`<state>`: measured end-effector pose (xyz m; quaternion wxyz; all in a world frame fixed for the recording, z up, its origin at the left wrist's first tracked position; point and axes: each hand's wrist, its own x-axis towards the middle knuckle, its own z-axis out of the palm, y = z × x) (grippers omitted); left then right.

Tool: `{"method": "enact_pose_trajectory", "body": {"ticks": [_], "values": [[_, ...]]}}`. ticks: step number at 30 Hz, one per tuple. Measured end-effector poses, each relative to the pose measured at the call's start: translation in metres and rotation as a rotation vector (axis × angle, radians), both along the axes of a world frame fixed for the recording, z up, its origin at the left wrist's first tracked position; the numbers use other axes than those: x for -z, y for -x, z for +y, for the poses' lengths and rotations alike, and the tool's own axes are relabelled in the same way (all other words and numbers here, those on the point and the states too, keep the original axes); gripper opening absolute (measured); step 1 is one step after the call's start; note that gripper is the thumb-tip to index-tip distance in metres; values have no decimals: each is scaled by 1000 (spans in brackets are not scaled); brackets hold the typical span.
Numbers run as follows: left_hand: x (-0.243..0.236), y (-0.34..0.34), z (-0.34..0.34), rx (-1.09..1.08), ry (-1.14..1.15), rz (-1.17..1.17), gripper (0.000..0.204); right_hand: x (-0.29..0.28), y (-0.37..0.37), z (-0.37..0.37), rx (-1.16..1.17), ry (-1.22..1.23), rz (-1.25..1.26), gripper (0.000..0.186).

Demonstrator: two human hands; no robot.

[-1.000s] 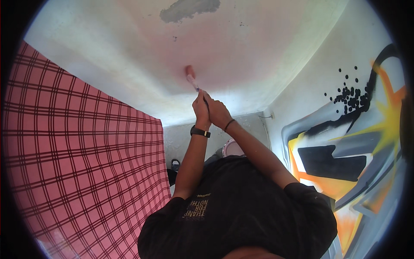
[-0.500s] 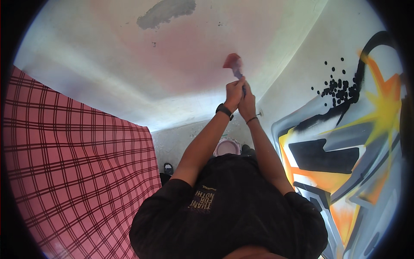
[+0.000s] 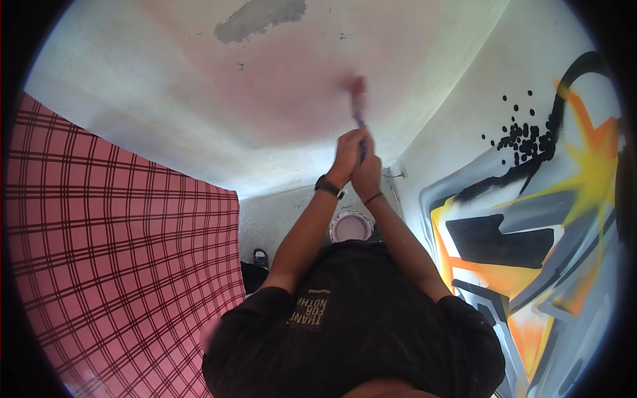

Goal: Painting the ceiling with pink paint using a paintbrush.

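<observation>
Both of my hands are closed round the blue handle of a paintbrush (image 3: 359, 99), its red-pink head blurred against the wall (image 3: 292, 86) in front of me. My left hand (image 3: 348, 154), with a black watch at its wrist, grips higher up. Just below and to the right, my right hand (image 3: 367, 178) wraps the lower part of the handle; a dark band circles that wrist. Around the brush head the pale wall carries a hazy pink patch. A round paint bucket (image 3: 333, 224) holding pinkish paint stands on the floor below my forearms.
A red plaid cloth (image 3: 133, 232) hangs along the left side. To the right, a side wall (image 3: 491, 245) bears orange, yellow, grey and black graffiti. A sandal (image 3: 261, 256) is on the floor (image 3: 285, 212). A small fitting with a cord (image 3: 401, 174) sits low on the right wall.
My hands have come slightly lower and to the left with the paintbrush. Its head, tilted left before, now points nearly straight up and is blurred by motion.
</observation>
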<state>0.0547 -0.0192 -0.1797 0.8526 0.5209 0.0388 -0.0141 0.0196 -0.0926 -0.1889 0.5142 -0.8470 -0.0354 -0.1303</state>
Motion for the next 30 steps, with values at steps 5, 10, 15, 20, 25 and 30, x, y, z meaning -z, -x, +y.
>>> {"method": "enact_pose_trajectory", "body": {"ticks": [5,10,15,20,25,30], "values": [[20,35,50,-515,185,28,34,-13,-8,36,-504,116,-70,45],[30,-1,58,-521,199,135,32,-4,-35,44,-558,121,56,44],[34,-30,8,-431,164,158,33,14,-54,-2,-368,9,-28,40],[35,-45,-45,-335,70,171,35,17,-63,-52,-250,-33,14,38],[36,-62,-95,-117,-7,209,34,22,-64,-97,-101,-19,9,37],[26,-64,-114,171,-105,240,37,26,-52,-107,138,-84,-34,40]]}}
